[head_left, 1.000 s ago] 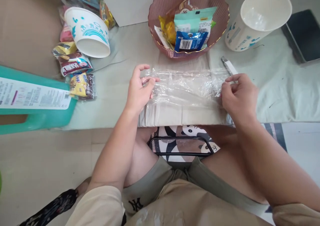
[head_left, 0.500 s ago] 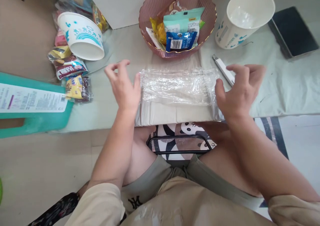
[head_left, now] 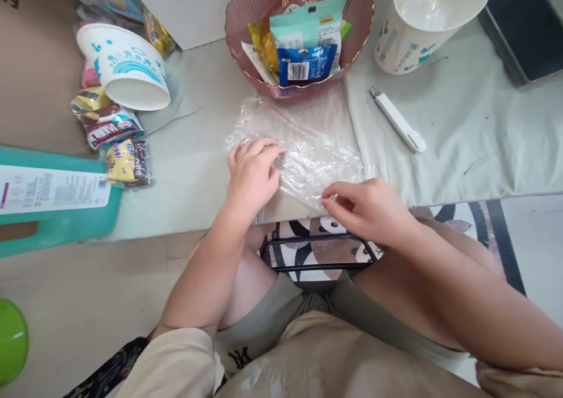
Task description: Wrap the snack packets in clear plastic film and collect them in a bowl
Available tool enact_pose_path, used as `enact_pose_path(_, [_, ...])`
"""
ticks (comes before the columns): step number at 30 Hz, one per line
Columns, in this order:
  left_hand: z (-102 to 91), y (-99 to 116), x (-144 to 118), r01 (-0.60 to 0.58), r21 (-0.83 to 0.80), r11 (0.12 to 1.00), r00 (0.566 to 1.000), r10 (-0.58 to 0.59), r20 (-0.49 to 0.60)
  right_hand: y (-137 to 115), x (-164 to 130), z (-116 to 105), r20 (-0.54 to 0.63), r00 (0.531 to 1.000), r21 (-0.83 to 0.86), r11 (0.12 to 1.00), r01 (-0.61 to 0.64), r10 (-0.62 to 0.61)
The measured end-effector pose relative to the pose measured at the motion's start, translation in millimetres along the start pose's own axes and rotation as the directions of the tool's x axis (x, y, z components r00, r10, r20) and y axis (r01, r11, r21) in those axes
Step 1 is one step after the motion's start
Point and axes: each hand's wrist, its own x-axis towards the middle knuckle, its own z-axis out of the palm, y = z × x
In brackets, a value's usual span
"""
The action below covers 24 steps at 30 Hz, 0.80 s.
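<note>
A crinkled sheet of clear plastic film point(head_left: 314, 146) lies on the cloth-covered table in front of me, its far part reaching the foot of the pink bowl point(head_left: 303, 92). My left hand point(head_left: 255, 172) rests on the film's left part, fingers loosely bent and thumb apart, with nothing gripped. At the near right edge, my right hand point(head_left: 365, 210) pinches the film between thumb and fingertips. A white utility knife point(head_left: 398, 119) lies to the right of the film, apart from both hands.
Snack packets point(head_left: 308, 64) fill the bowl. To its right stand a paper cup point(head_left: 404, 43) and a dark phone-like box point(head_left: 525, 31). On the left are a tilted paper cup point(head_left: 132, 72), wrapped snacks point(head_left: 125, 163) and a teal container point(head_left: 88, 225). The table's front edge is just above my knees.
Both hands came down and inward from the film's sides. My left hand now lies on the film, and my right pinches its near edge. The film has shifted from a neat rectangle to a skewed shape.
</note>
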Motion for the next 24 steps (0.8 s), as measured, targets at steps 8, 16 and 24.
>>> enact_pose_path(8, [-3.4,16.8,-6.5,-0.353,-0.135,0.926,0.861,0.378,0.341,32.0,35.5,3.4,-0.354,0.923,-0.138,0.968,-0.208,0.148])
enact_pose_path(16, [5.2,18.3,-12.5,-0.314,-0.208,0.926,0.937,0.338,0.091,22.5,44.0,9.7,-0.294,0.941,0.002,0.985,-0.175,0.168])
enact_pose_path(24, [15.8,8.5,1.3,0.237,-0.815,0.528,0.971,-0.144,0.190,15.7,35.8,-0.8,-0.364,0.903,0.579,0.815,0.028,0.227])
